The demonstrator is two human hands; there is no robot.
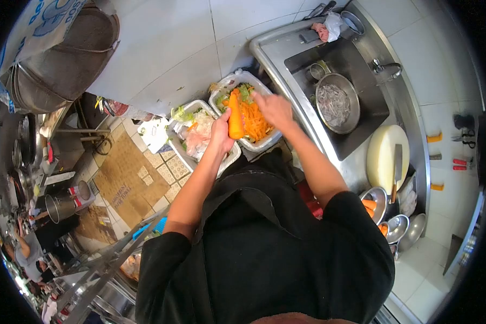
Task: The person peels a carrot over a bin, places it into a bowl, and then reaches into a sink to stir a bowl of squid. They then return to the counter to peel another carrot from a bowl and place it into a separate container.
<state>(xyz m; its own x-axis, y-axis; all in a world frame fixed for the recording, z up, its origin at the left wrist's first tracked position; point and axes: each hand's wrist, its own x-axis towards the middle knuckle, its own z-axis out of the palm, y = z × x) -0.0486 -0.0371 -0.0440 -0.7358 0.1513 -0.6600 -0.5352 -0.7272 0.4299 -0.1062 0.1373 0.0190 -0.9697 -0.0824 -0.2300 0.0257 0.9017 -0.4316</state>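
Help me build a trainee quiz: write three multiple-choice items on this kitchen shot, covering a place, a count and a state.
1. Where is the carrot held?
A. Over the sink.
B. Over a white tub of orange shavings.
C. On a round board.

2. How many white tubs lie before the person?
A. One.
B. Two.
C. Four.

3. How is the left hand?
A. Flat on the counter.
B. Open and empty.
C. Closed round the carrot.

1 B: the carrot hangs above the shavings.
2 B: there is that tub and a second tub of scraps beside it.
3 C: it wraps the carrot's lower end.
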